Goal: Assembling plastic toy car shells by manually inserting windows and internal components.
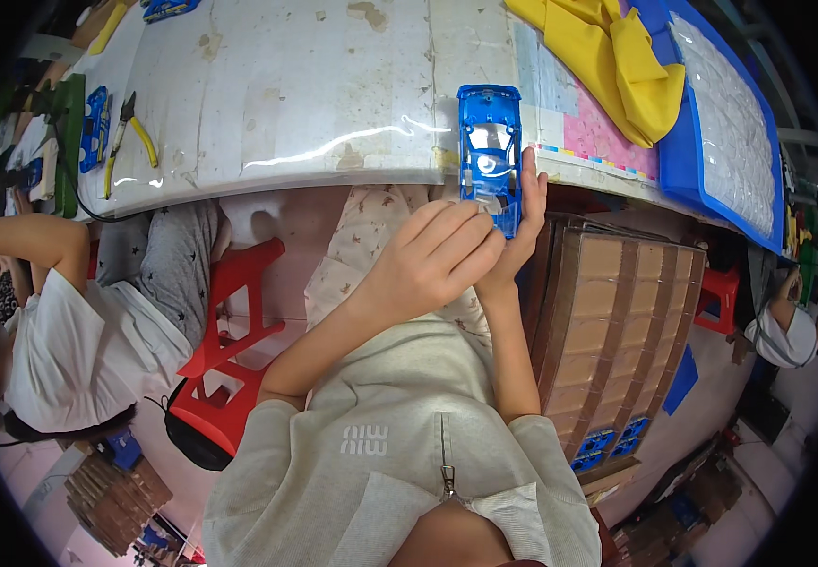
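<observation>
A blue toy car body (491, 118) with clear windows lies over the table's front edge, its length pointing away from me. My right hand (522, 222) supports it from the right and below, fingers stretched along its side. Over its near end my left hand (437, 253) is closed, with bent fingers pinched at the car body's window area. Whatever small piece sits between those fingertips is hidden.
Yellow-handled pliers (135, 132) and another blue car body (95, 128) lie on the left of the worn white table (333, 85). Yellow cloth (631, 76) and a blue tray (671, 142) are at right. Below stand compartment trays (617, 312). A co-worker (97, 350) sits left by red stools (229, 369).
</observation>
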The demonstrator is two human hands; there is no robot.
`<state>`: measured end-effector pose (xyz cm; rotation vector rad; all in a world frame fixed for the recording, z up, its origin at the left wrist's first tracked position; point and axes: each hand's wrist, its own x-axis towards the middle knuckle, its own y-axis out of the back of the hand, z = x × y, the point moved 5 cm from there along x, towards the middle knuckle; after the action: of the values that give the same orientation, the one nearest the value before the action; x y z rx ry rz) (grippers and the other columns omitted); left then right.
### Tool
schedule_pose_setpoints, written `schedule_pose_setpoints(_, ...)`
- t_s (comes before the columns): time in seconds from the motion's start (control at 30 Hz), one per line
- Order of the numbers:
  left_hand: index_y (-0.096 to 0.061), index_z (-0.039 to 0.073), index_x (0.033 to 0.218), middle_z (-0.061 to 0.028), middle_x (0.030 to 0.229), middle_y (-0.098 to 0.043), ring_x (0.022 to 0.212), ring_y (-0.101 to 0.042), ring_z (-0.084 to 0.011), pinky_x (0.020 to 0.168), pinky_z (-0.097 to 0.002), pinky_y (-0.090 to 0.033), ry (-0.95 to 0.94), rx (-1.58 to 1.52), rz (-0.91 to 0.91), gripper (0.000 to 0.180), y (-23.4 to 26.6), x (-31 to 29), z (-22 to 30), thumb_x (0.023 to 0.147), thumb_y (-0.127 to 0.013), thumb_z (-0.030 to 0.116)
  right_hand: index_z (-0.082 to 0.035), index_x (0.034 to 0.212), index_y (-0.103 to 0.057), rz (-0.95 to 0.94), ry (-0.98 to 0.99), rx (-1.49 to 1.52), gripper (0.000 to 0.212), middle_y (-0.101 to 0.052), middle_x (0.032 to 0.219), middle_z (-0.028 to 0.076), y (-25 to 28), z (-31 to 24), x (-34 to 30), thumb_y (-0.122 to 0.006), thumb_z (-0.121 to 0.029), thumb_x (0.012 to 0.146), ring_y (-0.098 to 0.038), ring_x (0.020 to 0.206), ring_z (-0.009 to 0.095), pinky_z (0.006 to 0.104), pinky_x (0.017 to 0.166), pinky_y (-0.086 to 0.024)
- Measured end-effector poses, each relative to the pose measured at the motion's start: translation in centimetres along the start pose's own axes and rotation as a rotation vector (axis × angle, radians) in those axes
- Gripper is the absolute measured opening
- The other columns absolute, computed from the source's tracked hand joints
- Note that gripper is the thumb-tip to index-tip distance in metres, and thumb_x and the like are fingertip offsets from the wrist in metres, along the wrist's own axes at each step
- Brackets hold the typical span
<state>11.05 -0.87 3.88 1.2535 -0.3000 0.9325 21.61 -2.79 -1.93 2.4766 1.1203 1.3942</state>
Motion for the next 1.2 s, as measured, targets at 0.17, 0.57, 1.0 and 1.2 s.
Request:
schedule_pose_setpoints(0.17, -0.062, 0.004, 0.088, -0.0078, 0.09, -0.06, 0.087, -0.058, -0.0232, 0.073, -0.0348, -0.046, -0.006, -0.006, -0.003, 0.023, -0.2, -0.4, 0.0, 0.064, -0.061, 0.005, -0.003, 0.124, -0.033, 0.007, 0.012, 0.004, 0.062, -0.043, 0.128, 0.025, -0.1, -0.1, -0.2, -0.066, -0.017, 0.074, -0.043, 0.12, 0.035, 0.0516, 0.102, -0.023)
schedule_pose_setpoints(0.57, -0.065, 0.007, 0.084, -0.0023, 0.084, -0.06, 0.079, -0.058, -0.0188, 0.068, -0.0317, -0.044, 0.065, 0.036, 0.109, 0.02, -1.0, 0.6, -2.0, 0.064, -0.065, 0.008, -0.002, 0.125, -0.034, -0.015, 0.032, 0.016, 0.064, -0.041, 0.129, 0.027, 0.0, -0.5, 0.1, -0.068, -0.016, 0.072, -0.042, 0.119, 0.038, 0.0489, 0.102, -0.026)
schedule_pose_setpoints(1.0, -0.06, 0.005, 0.099, -0.0064, 0.113, -0.058, 0.086, -0.049, -0.0245, 0.076, -0.0346, -0.039, 0.274, -0.077, -0.179, 0.032, -2.0, 1.5, -2.8, 0.07, -0.066, 0.016, -0.001, 0.125, -0.034, 0.029, 0.015, 0.072, 0.066, -0.041, 0.128, 0.026, -0.1, 0.2, -0.5, -0.068, -0.017, 0.071, -0.043, 0.119, 0.037, 0.0498, 0.1, -0.028)
schedule_pose_setpoints(1.2, -0.048, -0.005, 0.105, -0.0169, 0.101, -0.051, 0.089, -0.047, -0.0323, 0.08, -0.0402, -0.038, 0.396, 0.05, 0.254, 0.04, -1.0, 2.9, -5.6, 0.07, -0.063, 0.008, -0.001, 0.127, -0.031, -0.004, 0.024, 0.04, 0.079, -0.037, 0.13, 0.027, -0.3, 0.0, -0.6, -0.077, -0.01, 0.064, -0.039, 0.121, 0.037, 0.0432, 0.1, -0.033)
